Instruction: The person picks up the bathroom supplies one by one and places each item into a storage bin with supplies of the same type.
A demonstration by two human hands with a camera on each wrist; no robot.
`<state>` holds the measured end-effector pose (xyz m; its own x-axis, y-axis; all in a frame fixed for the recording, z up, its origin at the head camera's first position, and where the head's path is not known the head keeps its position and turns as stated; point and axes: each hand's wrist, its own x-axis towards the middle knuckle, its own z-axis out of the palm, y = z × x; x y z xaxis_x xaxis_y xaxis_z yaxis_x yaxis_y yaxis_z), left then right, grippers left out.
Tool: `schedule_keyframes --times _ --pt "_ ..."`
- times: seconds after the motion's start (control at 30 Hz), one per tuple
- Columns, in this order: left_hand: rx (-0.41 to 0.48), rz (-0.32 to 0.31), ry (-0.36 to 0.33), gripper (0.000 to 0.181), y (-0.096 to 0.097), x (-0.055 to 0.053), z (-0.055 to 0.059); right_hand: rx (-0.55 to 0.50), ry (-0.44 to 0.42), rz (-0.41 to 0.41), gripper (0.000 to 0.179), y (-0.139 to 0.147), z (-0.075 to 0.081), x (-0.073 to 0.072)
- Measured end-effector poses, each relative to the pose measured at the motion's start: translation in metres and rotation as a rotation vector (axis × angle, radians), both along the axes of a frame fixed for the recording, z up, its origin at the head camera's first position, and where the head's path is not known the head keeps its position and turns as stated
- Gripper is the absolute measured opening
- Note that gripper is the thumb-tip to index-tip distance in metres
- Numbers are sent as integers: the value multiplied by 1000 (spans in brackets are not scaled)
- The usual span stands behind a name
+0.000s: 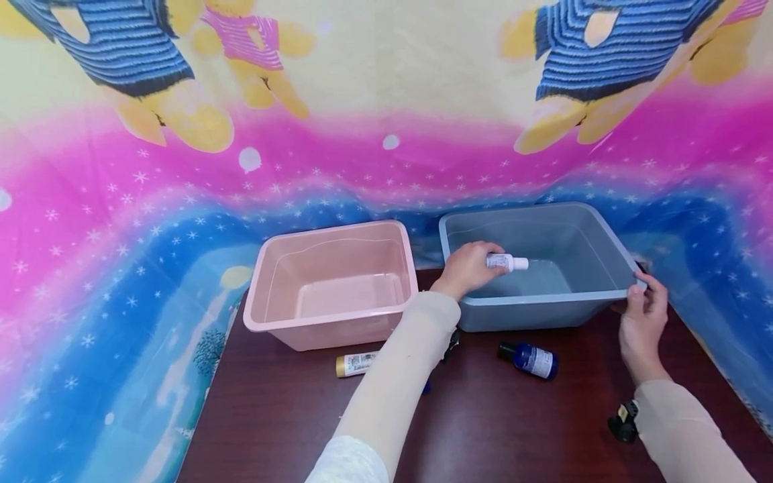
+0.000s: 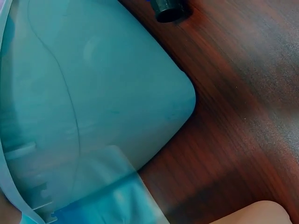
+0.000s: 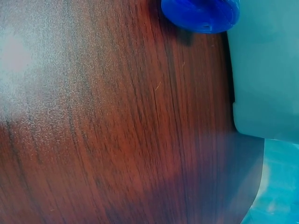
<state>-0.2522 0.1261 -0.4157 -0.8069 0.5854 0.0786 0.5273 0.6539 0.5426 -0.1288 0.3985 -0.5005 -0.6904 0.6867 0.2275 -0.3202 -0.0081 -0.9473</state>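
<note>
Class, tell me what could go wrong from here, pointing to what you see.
The small white cylindrical bottle, held by the left hand over the grey-blue rectangular plastic bin, might slip and drop in.

The right hand grips the bin at one corner; a pull might slide it into the dark-blue, black-capped bottle lying just in front.

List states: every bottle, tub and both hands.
White-capped bottle: capped, held sideways
Gold-capped bottle: lying down, partly hidden
Blue bottle: lying down, capped
Pink tub: upright, open-topped
Gray-blue tub: upright, open-topped
Left hand: gripping white-capped bottle
Right hand: gripping gray-blue tub's rim
Blue item behind left forearm: mostly hidden, unclear
</note>
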Motion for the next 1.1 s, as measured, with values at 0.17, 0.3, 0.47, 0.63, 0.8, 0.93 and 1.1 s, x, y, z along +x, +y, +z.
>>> schedule_keyframes --times 0.17,0.3,0.47,0.63,0.8,0.93,1.1 --pt "-25 4 1 41 1 2 -1 26 -20 -11 33 4 -4 -1" --pt "-27 -5 -1 41 0 3 -2 10 -5 -8 34 4 -6 -1" --pt "-15 -15 5 41 -2 2 -3 6 18 -8 33 4 -6 -1" --pt "-17 -24 9 39 -7 0 -1 19 40 -15 31 1 -4 -2" --pt "6 -44 16 37 -15 0 0 19 76 -17 30 -8 4 1" --pt "50 -63 32 36 -21 1 2 34 62 -15 30 -8 6 2" --pt "87 -79 72 35 -24 4 2 28 35 16 32 1 0 1"
